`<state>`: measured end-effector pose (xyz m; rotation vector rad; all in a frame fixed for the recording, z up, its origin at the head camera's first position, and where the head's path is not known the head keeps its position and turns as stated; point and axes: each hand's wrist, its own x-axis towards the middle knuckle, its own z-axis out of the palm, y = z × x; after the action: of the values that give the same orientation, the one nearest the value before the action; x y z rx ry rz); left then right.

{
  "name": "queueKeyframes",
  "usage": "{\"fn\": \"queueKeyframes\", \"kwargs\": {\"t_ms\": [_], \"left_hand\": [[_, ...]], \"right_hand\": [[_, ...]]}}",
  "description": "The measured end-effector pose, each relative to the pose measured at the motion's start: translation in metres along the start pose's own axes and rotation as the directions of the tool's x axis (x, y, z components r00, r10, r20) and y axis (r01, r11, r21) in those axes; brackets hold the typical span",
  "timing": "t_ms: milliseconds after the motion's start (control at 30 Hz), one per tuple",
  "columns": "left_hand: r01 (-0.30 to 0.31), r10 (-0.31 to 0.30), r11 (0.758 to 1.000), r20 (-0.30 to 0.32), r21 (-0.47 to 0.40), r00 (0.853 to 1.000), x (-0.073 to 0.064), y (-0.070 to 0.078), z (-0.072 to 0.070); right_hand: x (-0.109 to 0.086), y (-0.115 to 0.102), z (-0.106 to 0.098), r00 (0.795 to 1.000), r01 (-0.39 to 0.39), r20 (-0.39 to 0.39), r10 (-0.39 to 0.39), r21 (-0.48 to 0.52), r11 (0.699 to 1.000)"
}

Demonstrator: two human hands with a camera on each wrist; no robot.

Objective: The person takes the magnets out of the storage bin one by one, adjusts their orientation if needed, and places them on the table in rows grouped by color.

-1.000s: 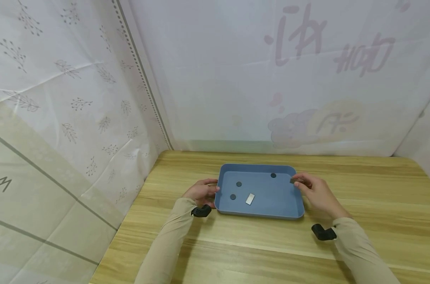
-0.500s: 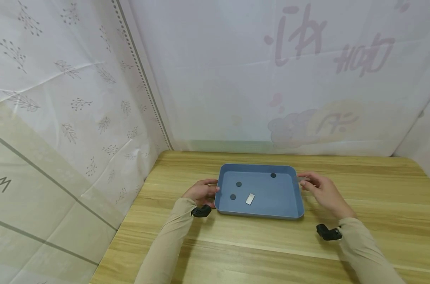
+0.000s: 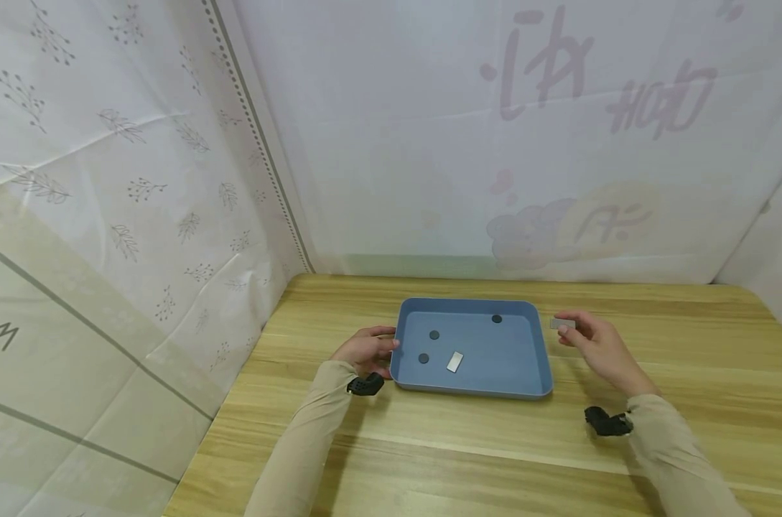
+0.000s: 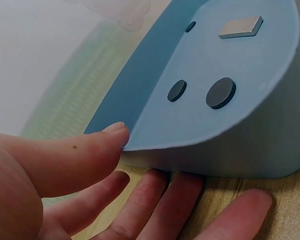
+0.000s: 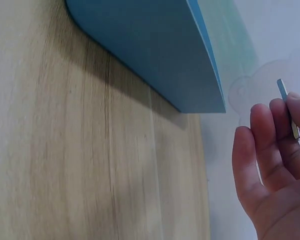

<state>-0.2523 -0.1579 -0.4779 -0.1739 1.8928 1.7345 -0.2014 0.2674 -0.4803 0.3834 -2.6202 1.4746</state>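
Nearest me runs the bare front of the bench point(image 3: 462, 449), then my left hand point(image 3: 361, 350), thumb touching the rim of the blue tray point(image 3: 500, 368), fingers loosely extended outside its wall. Inside lie one silver block point(image 3: 454, 362), a front disc point(image 3: 424, 358) and a middle disc point(image 3: 434, 335). My right hand point(image 3: 600, 348) pinches a small metal bar point(image 3: 560, 324) between thumb and fingers, just outside the tray's right side, above the bench. Farther back in the tray sits a dark disc point(image 3: 497, 319); behind everything hangs the printed curtain point(image 3: 429, 179). I judge the step in hand is carrying that bar clear of the tray; next, I'd want a steady pinch and a gentle, controlled release on the bench
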Motion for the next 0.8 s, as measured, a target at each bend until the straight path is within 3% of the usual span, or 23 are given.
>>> {"fn": "queueKeyframes", "kwargs": {"t_ms": [800], "left_hand": [[0.008, -0.008, 1.000, -0.007, 0.012, 1.000, 0.000, 0.001, 0.001]], "right_hand": [[-0.002, 0.022, -0.022, 0.997, -0.068, 0.024, 0.069, -0.053, 0.996]]}}
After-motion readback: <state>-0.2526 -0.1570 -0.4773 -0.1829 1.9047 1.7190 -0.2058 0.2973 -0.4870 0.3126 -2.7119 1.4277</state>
